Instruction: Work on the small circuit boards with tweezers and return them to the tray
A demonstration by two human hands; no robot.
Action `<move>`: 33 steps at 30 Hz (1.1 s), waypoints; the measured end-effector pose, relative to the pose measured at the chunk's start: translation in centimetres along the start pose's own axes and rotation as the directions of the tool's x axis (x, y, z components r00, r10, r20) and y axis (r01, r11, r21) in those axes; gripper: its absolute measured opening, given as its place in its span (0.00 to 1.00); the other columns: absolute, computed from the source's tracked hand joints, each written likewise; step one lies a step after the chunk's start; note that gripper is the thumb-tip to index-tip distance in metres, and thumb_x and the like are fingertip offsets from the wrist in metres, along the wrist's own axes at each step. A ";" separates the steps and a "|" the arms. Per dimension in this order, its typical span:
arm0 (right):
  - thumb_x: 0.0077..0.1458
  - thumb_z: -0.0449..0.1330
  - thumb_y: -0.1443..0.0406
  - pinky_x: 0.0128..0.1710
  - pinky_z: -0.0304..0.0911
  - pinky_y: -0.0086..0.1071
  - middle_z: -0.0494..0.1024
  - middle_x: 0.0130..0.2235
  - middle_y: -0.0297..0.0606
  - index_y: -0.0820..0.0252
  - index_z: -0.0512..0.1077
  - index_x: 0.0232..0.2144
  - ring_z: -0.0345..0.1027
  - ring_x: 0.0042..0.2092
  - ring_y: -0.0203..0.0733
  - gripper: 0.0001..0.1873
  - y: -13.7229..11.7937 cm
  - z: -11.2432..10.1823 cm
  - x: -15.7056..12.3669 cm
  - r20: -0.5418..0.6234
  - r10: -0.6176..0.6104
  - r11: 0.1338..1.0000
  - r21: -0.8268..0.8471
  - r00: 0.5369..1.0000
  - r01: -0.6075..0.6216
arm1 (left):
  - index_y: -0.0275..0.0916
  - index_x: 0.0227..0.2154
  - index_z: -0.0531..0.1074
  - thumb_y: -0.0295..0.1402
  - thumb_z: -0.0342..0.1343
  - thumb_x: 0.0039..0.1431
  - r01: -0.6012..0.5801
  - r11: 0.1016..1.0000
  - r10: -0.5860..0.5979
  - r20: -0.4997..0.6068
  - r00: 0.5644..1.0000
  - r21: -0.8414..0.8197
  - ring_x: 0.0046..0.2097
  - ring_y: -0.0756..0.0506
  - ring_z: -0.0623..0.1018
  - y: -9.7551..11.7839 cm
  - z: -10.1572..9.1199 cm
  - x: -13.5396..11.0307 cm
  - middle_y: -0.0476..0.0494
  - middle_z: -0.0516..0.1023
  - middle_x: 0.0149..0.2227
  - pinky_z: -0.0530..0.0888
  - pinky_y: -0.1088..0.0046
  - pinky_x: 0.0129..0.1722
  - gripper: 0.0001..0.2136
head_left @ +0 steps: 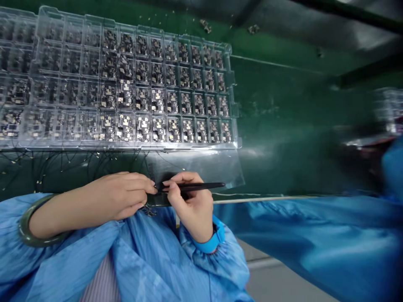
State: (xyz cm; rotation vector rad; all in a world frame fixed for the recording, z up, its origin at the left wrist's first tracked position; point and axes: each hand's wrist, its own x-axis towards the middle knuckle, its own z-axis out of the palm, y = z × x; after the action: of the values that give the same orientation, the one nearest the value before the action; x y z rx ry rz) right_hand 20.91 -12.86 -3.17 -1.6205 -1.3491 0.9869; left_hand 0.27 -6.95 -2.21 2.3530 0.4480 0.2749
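Observation:
Black tweezers (206, 186) lie in my right hand (192, 205), thumb and fingers closed around them, their tips pointing left. My left hand (122, 195) is closed in a pinch just left of those tips; what it pinches is small, dark and mostly hidden by the fingers. A dark tangled bit (149, 210) shows below the left fingertips, at the table's front edge. Both hands are close together in front of a clear plastic tray (189, 145) whose compartments hold many small circuit boards (142, 127).
Thin black wires with small pale ends (75, 158) lie along the tray's front. A clear plastic sheet (220, 165) is under its right front part. Loose small parts (205, 26) sit behind on the green table (283, 109). At right is another person's blue sleeve (392, 167).

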 end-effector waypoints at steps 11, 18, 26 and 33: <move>0.55 0.59 0.66 0.33 0.74 0.32 0.81 0.32 0.33 0.54 0.69 0.39 0.78 0.32 0.39 0.07 0.6 -0.3 0.2 0.028 0.031 0.996 0.088 0.999 -0.033 | 0.35 0.38 0.73 0.27 0.46 0.67 0.015 0.999 -0.015 0.008 1.000 0.040 0.56 0.43 0.73 0.0 0.3 -0.1 0.42 0.77 0.51 0.72 0.64 0.55 0.10; 0.55 0.59 0.65 0.33 0.73 0.32 0.81 0.32 0.34 0.54 0.69 0.38 0.78 0.32 0.39 0.06 0.3 -0.6 0.4 0.109 0.024 0.997 0.073 0.994 -0.032 | 0.34 0.39 0.73 0.26 0.47 0.65 0.016 0.999 -0.017 0.017 1.000 0.042 0.56 0.42 0.74 0.1 -0.1 0.0 0.41 0.78 0.50 0.72 0.64 0.54 0.10; 0.55 0.60 0.66 0.32 0.72 0.30 0.81 0.32 0.34 0.54 0.69 0.40 0.78 0.32 0.38 0.09 0.2 -0.3 0.4 0.067 0.012 0.999 0.039 0.998 -0.014 | 0.35 0.40 0.74 0.26 0.47 0.65 0.040 0.999 -0.040 0.014 0.999 0.020 0.55 0.43 0.74 0.2 -0.3 0.1 0.42 0.78 0.50 0.71 0.64 0.56 0.09; 0.55 0.59 0.66 0.29 0.73 0.29 0.81 0.31 0.33 0.55 0.69 0.41 0.77 0.30 0.37 0.09 -0.1 -0.8 0.8 0.146 0.066 0.988 0.128 0.987 -0.085 | 0.35 0.39 0.73 0.26 0.47 0.65 0.047 0.999 -0.047 0.014 0.999 0.020 0.55 0.43 0.74 0.3 -0.2 0.0 0.41 0.78 0.50 0.72 0.64 0.55 0.09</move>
State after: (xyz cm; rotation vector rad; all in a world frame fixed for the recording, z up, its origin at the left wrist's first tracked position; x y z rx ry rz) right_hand 21.70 -12.17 -2.84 -1.5343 -1.2921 1.2320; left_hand 0.32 -7.01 -1.90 2.3591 0.5007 0.2324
